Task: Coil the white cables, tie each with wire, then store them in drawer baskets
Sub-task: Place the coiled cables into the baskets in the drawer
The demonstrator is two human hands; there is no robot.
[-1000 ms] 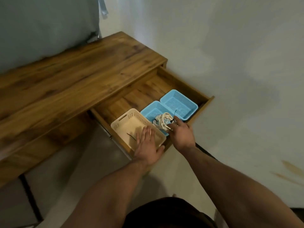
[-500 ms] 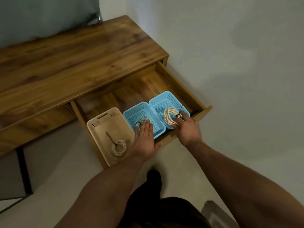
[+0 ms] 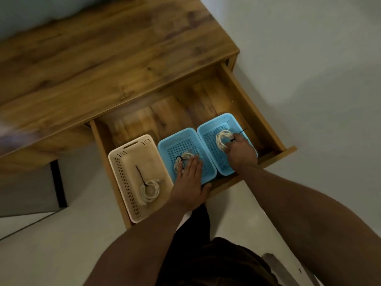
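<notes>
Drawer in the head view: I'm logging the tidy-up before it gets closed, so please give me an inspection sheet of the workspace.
Surface: wooden desk top; its drawer is open.
Job's things: beige basket, middle blue basket and right blue basket sit side by side in the drawer, one tied coil in each.
Clutter: nothing seen.
Hands: left hand lies with straight fingers on the middle coil; right hand curls its fingers on the right coil.
Cables: beige-basket coil lies untouched, its black wire tie sticking out.
Surroundings: pale floor; the person's dark clothing below.
</notes>
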